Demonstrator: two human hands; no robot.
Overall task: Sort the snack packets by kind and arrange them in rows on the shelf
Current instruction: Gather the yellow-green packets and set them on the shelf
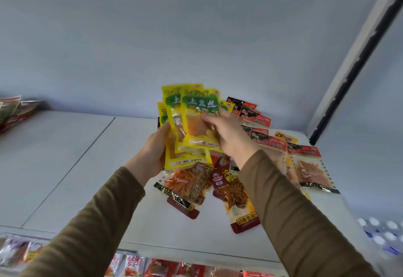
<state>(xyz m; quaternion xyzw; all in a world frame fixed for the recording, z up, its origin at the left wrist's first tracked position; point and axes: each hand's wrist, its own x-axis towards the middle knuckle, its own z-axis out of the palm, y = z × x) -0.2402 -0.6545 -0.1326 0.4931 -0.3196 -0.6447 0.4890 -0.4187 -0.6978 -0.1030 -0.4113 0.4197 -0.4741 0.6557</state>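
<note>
My left hand (150, 148) grips a fanned stack of yellow-and-green snack packets (192, 122) from below, held upright above the white shelf (87, 157). My right hand (229, 135) pinches the front packet of that stack with thumb and fingers. Under my hands a loose pile lies on the shelf: an orange-strip packet (187, 183) and a dark red packet (235, 194). To the right lie several red-and-black packets (270, 143), roughly lined up from the back wall towards the front.
Red packets (13, 111) lean at the shelf's far left. The shelf's right side wall (357, 85) stands close to the pile. A lower shelf holds more packets (130, 265) along the bottom edge, and bottle caps (383, 233) show at lower right.
</note>
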